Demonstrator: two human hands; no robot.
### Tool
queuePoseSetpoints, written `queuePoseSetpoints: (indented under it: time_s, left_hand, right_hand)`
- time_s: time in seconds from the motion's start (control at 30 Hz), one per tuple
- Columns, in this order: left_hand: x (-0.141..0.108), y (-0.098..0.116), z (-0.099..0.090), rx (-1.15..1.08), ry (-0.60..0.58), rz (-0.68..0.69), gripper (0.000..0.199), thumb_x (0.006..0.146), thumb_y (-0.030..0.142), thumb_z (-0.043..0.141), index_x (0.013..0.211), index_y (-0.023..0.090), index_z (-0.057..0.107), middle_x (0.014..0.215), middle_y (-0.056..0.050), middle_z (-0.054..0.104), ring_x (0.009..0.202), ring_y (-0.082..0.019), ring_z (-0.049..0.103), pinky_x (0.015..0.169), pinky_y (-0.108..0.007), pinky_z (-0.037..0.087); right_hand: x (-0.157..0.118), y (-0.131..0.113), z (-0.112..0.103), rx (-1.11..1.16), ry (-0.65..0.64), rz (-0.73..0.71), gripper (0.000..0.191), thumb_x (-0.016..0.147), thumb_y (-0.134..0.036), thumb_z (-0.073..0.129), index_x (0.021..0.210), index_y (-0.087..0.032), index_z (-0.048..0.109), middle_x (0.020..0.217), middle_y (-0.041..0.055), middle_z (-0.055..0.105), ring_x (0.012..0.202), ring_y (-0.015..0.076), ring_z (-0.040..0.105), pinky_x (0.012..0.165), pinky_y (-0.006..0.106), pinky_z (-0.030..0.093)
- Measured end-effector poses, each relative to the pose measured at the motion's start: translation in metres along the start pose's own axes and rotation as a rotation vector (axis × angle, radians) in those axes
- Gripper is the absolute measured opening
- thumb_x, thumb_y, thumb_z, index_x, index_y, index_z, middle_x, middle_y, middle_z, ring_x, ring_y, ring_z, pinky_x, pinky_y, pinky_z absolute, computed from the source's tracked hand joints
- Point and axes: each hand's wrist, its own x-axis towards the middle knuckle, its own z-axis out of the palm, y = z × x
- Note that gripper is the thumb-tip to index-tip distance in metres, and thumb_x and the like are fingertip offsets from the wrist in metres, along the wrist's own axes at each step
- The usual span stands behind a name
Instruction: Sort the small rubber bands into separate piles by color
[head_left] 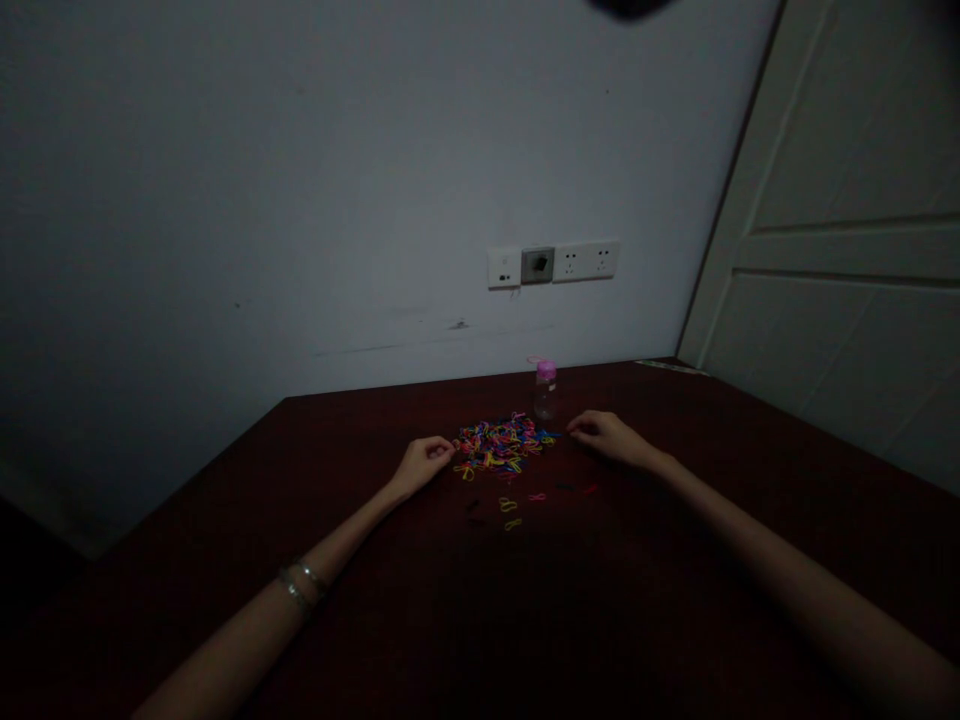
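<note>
A heap of small bands [495,440] in many colours, like rubber bands or hair ties, lies on the dark red table. My left hand [424,466] rests at the heap's left edge, thumb and fingers closed together; whether a band is between them is too small to tell. Right of the heap, my right hand [606,436] has its fingers curled and the tips pressed together; what they hold, if anything, cannot be made out. Nearer to me lie a few loose bands: a yellow band [513,524], a pink band [537,497] and a red band [590,489].
Behind the heap stands a clear bottle [545,402] with a pink lid [546,370]. The table [360,610] meets the wall [375,200], which carries a row of sockets [585,262]. A pale panelled door [847,240] borders the right side.
</note>
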Motion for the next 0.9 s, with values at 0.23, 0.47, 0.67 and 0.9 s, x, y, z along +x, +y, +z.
queuePoseSetpoints:
  time_s: [0.23, 0.47, 0.67, 0.9]
  left_hand:
    - [0.003, -0.008, -0.002, 0.06, 0.039, 0.03, 0.027, 0.072, 0.032, 0.047, 0.075, 0.011, 0.064, 0.067, -0.003, 0.06, 0.059, -0.012, 0.05, 0.056, -0.021, 0.037]
    - [0.003, -0.008, -0.002, 0.07, 0.029, 0.01, 0.027, 0.073, 0.03, 0.045, 0.075, 0.012, 0.065, 0.071, -0.004, 0.063, 0.066, -0.014, 0.054, 0.061, -0.022, 0.039]
    - [0.004, -0.01, -0.001, 0.052, 0.034, -0.02, 0.027, 0.071, 0.029, 0.045, 0.074, 0.012, 0.065, 0.07, -0.004, 0.064, 0.066, -0.015, 0.055, 0.061, -0.023, 0.04]
    - [0.004, -0.012, 0.0, 0.032, 0.021, -0.046, 0.026, 0.071, 0.027, 0.045, 0.075, 0.012, 0.065, 0.067, -0.003, 0.062, 0.06, -0.013, 0.052, 0.056, -0.022, 0.038]
  right_hand:
    - [0.015, 0.012, 0.014, -0.1, -0.023, 0.017, 0.023, 0.078, -0.029, 0.05, 0.092, -0.017, 0.064, 0.095, 0.0082, 0.061, 0.088, 0.0202, 0.056, 0.077, 0.033, 0.043]
    - [0.017, 0.015, 0.019, -0.154, -0.023, 0.041, 0.017, 0.078, -0.027, 0.05, 0.085, -0.019, 0.064, 0.093, 0.0062, 0.061, 0.084, 0.0177, 0.056, 0.075, 0.027, 0.043]
    - [0.014, 0.015, 0.019, -0.135, 0.012, -0.008, 0.017, 0.078, -0.026, 0.049, 0.084, -0.019, 0.063, 0.092, 0.0063, 0.06, 0.083, 0.0179, 0.055, 0.074, 0.029, 0.043]
    - [0.01, 0.011, 0.006, -0.049, 0.041, -0.084, 0.018, 0.079, -0.028, 0.048, 0.083, -0.018, 0.063, 0.089, 0.0062, 0.059, 0.081, 0.0176, 0.056, 0.075, 0.031, 0.043]
